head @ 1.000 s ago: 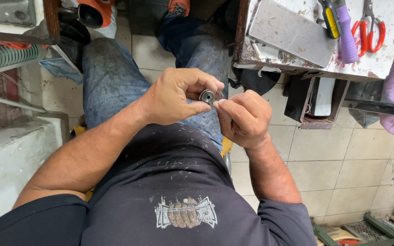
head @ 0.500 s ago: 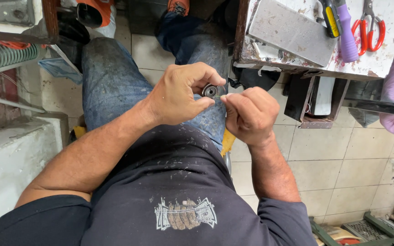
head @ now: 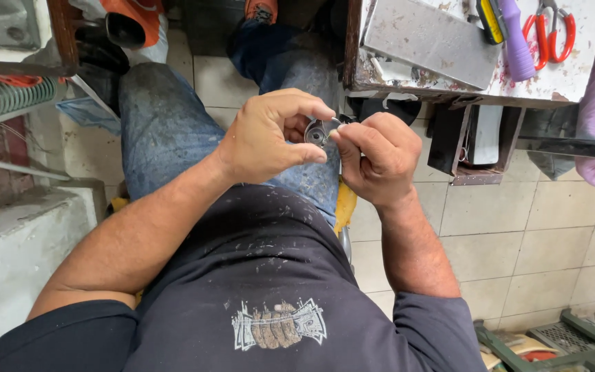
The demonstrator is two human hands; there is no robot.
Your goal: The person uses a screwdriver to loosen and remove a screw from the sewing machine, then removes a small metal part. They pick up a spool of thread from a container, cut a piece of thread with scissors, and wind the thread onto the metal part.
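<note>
Left hand: your left hand (head: 270,134) curls over your lap, thumb and fingertips pinching a small round metal part (head: 319,131).
Right hand: your right hand (head: 374,157) meets it from the right, thumb and forefinger pressed on the same part's right edge.
Metal part: held between both hands above your right thigh in blue jeans (head: 173,131); its round face tilts up toward you; no long axis can be made out.
Nearer hand: both touch it, the left wrapping more of it.
Far right: a stained workbench (head: 566,83) carries red-handled scissors (head: 552,31) and a purple tool (head: 514,41), well apart from your hands.
</note>
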